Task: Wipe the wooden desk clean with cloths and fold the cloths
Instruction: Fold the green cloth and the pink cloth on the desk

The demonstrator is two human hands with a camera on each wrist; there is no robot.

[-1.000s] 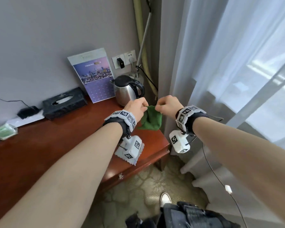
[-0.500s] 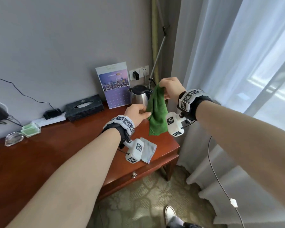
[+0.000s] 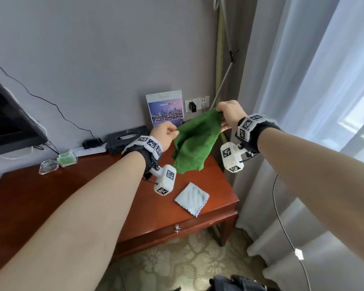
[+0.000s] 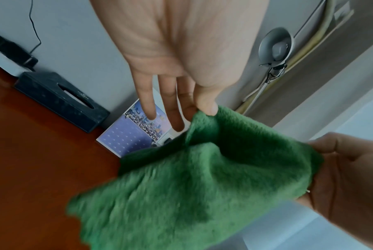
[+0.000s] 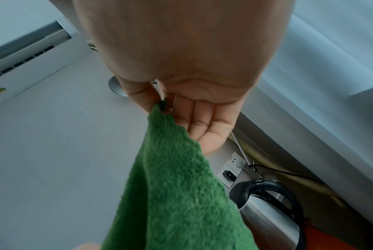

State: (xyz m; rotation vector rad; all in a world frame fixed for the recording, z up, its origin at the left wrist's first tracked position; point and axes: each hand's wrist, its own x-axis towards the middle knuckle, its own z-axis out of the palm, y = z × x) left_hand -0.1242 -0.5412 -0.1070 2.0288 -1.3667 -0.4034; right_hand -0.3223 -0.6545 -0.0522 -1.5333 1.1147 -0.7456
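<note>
Left hand (image 3: 166, 134) pinches one corner of the green cloth (image 3: 194, 143), thumb against fingertip, sitting lower and nearer. Right hand (image 3: 229, 115) pinches the far corner, higher, so the top edge slopes up rightward, cloth hanging above the desk (image 3: 97, 185).

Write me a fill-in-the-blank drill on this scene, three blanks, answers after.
1. Both hands hold up the ____ cloth.
2. The grey cloth lies folded on the ____.
3. The right hand pinches the cloth's ____ corner; the left hand holds a lower one.

Answers: green; desk; top
</note>
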